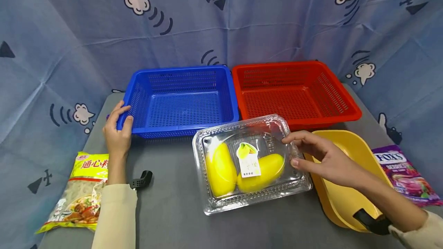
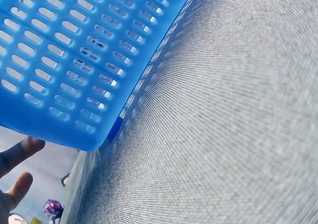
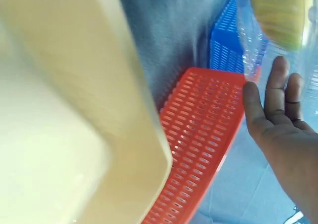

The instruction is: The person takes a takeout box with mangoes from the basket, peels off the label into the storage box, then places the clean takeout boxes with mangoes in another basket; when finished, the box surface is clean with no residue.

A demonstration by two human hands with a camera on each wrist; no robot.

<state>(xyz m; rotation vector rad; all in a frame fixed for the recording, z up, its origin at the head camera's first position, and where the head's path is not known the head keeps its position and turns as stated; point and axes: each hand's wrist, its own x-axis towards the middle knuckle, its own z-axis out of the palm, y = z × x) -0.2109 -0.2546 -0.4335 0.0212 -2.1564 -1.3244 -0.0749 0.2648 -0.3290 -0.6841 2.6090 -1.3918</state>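
A transparent plastic box [image 1: 221, 203] with two yellow mangoes [image 1: 221, 170] and a white label inside is tilted over the grey table. My right hand [image 1: 327, 160] pinches its right side, thumb in front and fingers at the upper edge. In the right wrist view the fingers [image 3: 275, 87] meet the clear wall below a mango [image 3: 280, 15]. At the left front corner of the blue basket [image 1: 187, 129], my left hand [image 1: 117, 130] rests with its fingers at the rim. The left wrist view has two of those fingers [image 2: 22, 152] beside the basket's slotted wall [image 2: 64, 75].
A red basket [image 1: 301, 121] stands to the right of the blue one. In front of it is a yellow tub [image 1: 346, 199], under my right forearm. A yellow pasta bag [image 1: 79, 199] lies at left, and a purple FOX'S bag [image 1: 405, 174] at right. A patterned curtain [image 1: 263, 22] hangs behind.
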